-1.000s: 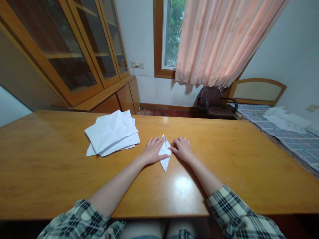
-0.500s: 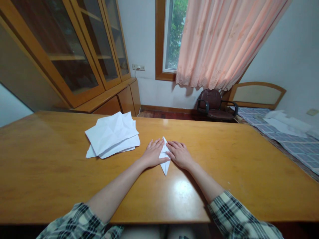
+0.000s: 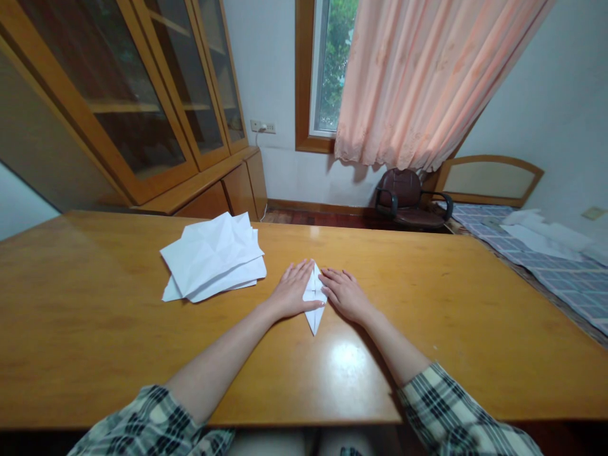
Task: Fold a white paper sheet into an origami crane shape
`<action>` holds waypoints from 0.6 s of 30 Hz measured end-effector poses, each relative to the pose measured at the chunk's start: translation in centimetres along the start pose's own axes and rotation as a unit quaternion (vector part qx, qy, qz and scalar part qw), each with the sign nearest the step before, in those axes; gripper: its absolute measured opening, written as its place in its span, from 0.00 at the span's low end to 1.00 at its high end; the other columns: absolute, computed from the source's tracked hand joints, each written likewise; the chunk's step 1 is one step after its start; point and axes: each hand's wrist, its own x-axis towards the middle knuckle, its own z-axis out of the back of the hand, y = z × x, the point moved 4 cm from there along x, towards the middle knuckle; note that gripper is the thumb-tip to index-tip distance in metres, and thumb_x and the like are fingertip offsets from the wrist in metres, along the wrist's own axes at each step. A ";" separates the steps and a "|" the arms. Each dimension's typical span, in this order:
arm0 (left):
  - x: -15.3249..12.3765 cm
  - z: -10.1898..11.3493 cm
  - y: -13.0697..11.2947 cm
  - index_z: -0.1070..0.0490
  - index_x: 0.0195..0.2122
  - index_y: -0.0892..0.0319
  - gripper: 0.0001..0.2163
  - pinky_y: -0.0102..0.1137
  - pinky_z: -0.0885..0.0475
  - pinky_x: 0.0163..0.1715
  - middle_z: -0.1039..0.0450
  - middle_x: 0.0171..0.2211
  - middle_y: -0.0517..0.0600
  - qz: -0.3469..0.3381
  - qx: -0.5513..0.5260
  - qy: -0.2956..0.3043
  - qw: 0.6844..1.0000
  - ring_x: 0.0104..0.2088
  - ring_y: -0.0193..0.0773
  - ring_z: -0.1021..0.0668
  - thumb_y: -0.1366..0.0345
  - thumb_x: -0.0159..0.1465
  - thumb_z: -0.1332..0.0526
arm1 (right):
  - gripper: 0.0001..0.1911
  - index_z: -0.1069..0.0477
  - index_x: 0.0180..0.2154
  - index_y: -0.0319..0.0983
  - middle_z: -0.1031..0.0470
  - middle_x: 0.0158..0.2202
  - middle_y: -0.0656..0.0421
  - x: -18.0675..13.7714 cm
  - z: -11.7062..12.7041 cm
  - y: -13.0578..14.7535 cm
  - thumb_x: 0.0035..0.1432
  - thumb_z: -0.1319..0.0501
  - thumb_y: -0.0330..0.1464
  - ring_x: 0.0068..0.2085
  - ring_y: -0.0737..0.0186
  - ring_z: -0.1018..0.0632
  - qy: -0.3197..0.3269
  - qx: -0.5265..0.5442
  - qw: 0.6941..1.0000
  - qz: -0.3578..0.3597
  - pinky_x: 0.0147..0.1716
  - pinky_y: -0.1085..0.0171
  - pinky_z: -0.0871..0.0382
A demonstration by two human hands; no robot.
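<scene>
A white folded paper (image 3: pixel 314 320), shaped like a narrow diamond with creases and flaps down its middle, lies flat on the wooden table (image 3: pixel 266 373). My left hand (image 3: pixel 293 293) rests open on its left side, the thumb lying across the lower half and the fingertips by the upper point. Along the right edge of the paper lies my right hand (image 3: pixel 346 294), palm down with fingers stretched out, touching or just beside the fold. Parts of the paper's left edge are hidden under my left hand.
A loose pile of creased white sheets (image 3: pixel 213 256) lies on the table to the left. Beyond the table stand a glass-doored cabinet (image 3: pixel 175 95), a dark office chair (image 3: pixel 403 196) and a bed (image 3: pixel 532 240) with white things on it.
My right hand has shifted slightly to the right, uncovering more of the paper's right side. My left fingers have slid up a little towards the upper point.
</scene>
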 end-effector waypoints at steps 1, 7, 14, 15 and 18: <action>0.0 0.0 -0.1 0.60 0.66 0.60 0.45 0.44 0.60 0.63 0.60 0.67 0.57 -0.008 0.003 0.004 1.000 0.66 0.47 0.54 0.38 0.56 0.46 | 0.21 0.39 0.59 0.43 0.39 0.62 0.54 0.0 -0.1 -0.1 0.67 0.53 0.38 0.62 0.58 0.40 0.002 -0.001 1.000 -0.001 0.60 0.50 0.52; 0.0 0.0 -0.4 0.53 0.65 0.55 0.37 0.45 0.62 0.63 0.56 0.67 0.55 -0.034 0.012 0.057 0.998 0.66 0.45 0.53 0.39 0.59 0.51 | 0.20 0.37 0.57 0.42 0.36 0.59 0.53 0.2 0.0 -0.6 0.66 0.51 0.36 0.61 0.58 0.37 -0.016 0.039 0.999 -0.002 0.60 0.48 0.49; 0.2 0.2 -0.3 0.51 0.65 0.58 0.40 0.47 0.59 0.62 0.57 0.67 0.57 -0.037 0.015 0.070 0.997 0.66 0.49 0.51 0.37 0.58 0.50 | 0.19 0.33 0.55 0.42 0.32 0.57 0.54 -1.3 1.5 -0.1 0.65 0.51 0.34 0.61 0.58 0.37 -0.007 0.076 0.993 0.087 0.59 0.51 0.45; 0.2 0.2 -0.3 0.51 0.65 0.58 0.40 0.47 0.59 0.62 0.57 0.67 0.57 -0.038 0.015 0.071 0.997 0.66 0.49 0.51 0.37 0.58 0.50 | 0.19 0.35 0.56 0.43 0.34 0.58 0.55 -1.7 1.5 0.1 0.66 0.52 0.36 0.62 0.57 0.38 0.006 0.054 0.995 0.087 0.60 0.48 0.49; 0.3 0.3 -0.4 0.52 0.65 0.59 0.40 0.47 0.59 0.62 0.58 0.67 0.57 -0.040 0.017 0.073 0.996 0.66 0.50 0.52 0.38 0.58 0.50 | 0.23 0.41 0.60 0.44 0.38 0.61 0.56 -2.7 1.4 0.7 0.67 0.54 0.41 0.63 0.56 0.41 0.031 0.013 0.996 0.084 0.62 0.44 0.57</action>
